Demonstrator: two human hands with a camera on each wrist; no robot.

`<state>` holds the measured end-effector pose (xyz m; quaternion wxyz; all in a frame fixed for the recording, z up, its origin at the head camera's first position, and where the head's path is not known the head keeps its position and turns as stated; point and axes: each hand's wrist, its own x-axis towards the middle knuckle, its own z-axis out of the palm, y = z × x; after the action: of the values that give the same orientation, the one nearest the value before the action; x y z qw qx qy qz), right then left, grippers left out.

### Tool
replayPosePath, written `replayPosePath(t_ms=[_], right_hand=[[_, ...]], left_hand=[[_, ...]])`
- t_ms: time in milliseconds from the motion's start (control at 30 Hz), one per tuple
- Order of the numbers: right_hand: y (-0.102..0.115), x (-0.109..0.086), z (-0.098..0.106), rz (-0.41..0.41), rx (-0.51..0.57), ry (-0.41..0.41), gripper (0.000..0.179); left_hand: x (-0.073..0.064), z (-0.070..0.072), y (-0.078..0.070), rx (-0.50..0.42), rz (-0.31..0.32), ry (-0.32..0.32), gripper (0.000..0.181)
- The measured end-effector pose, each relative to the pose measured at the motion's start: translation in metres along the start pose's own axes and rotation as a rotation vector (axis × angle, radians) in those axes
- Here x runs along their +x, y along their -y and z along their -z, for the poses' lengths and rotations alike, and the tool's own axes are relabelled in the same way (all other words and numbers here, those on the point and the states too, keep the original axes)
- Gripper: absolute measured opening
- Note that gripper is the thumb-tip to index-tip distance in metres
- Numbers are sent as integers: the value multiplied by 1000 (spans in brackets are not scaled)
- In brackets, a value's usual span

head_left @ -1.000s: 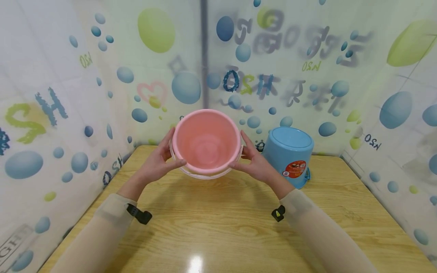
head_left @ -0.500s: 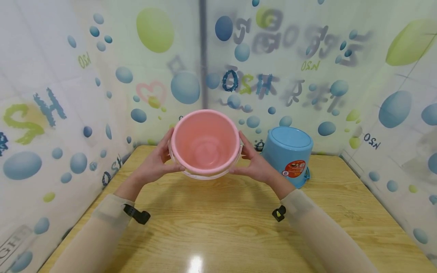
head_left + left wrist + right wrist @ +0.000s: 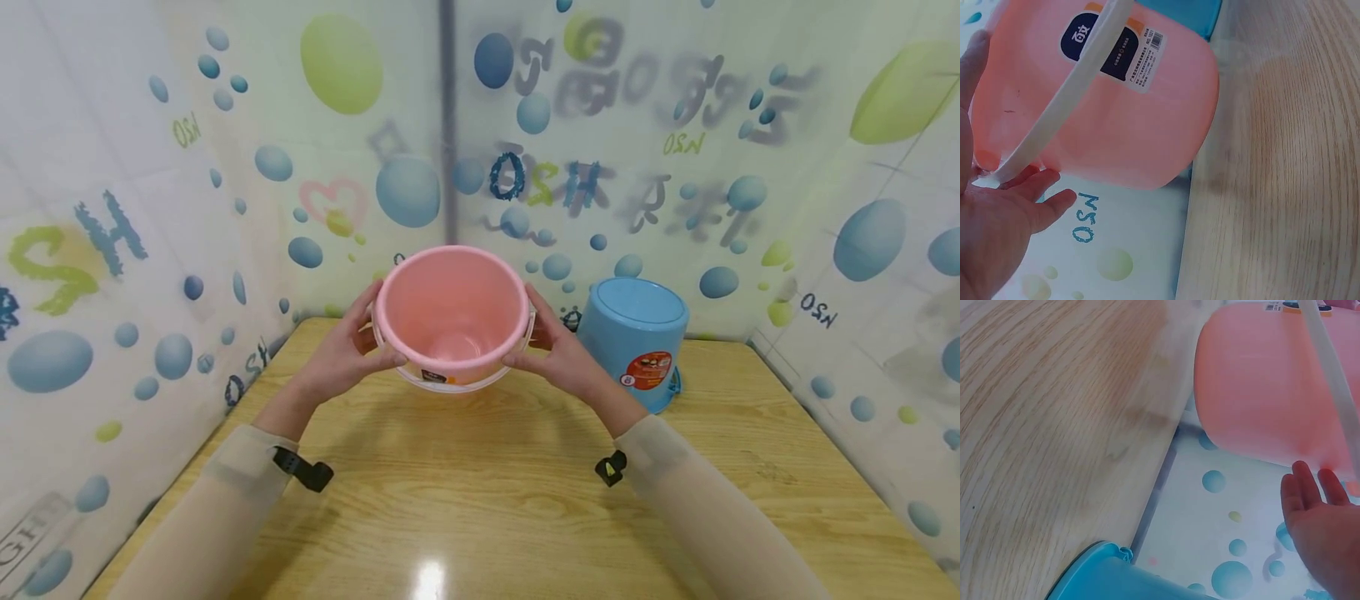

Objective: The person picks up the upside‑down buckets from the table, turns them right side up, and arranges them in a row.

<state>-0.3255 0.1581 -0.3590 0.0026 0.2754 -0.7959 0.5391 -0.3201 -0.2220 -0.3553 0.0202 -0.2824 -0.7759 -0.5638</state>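
A pink bucket [image 3: 450, 300], its mouth tilted toward me, is held off the table between both hands. My left hand [image 3: 337, 358] grips its left side, thumb at the rim and fingers around the outer wall. On the opposite side my right hand [image 3: 561, 358] holds it the same way. The white handle [image 3: 1063, 103] hangs down across the front of the bucket, over a dark label with a barcode sticker [image 3: 1147, 59] in the left wrist view. Several right fingertips [image 3: 1300, 469] reach to the pink wall in the right wrist view.
An upside-down blue bucket [image 3: 630, 337] with a red sticker stands at the back right of the wooden table [image 3: 480, 492]. Patterned curtain-like walls [image 3: 645, 108] enclose the table's back and sides. A strapped device [image 3: 303, 471] sits at the left wrist.
The pink bucket has tipped a little more upright; its rim sits slightly lower at the back, and its front label now shows below the rim. Both hands keep their hold. The blue bucket stays put.
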Motion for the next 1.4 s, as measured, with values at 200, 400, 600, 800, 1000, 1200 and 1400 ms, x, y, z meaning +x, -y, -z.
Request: replayPosePath(t_ms=[200,400,600,800,1000,1200,1400], right_hand=[[2,0,0,-22,49,33,104],[-2,2,-1,-51,67,62,102],[-7,4,-5,-102,40,73,100],[-12,8,-9,-136,-12,61,98],[-13,11,-11,-134,-23,45,99],[-12,14,-13,-167,-51,29,102],[-13,19,-13,-145,-29,21,94]], left_hand=[[1,-1,-1,48,43,-35,107],[2,-4,-1,120,49,-61,101],[3,-6,3,190,70,-83,98],[3,-8,10,175,97,-92,96],[1,-9,15,170,121,-109,96],[0,-11,18,151,132,-125,95],[2,-13,19,122,167,-136,93]])
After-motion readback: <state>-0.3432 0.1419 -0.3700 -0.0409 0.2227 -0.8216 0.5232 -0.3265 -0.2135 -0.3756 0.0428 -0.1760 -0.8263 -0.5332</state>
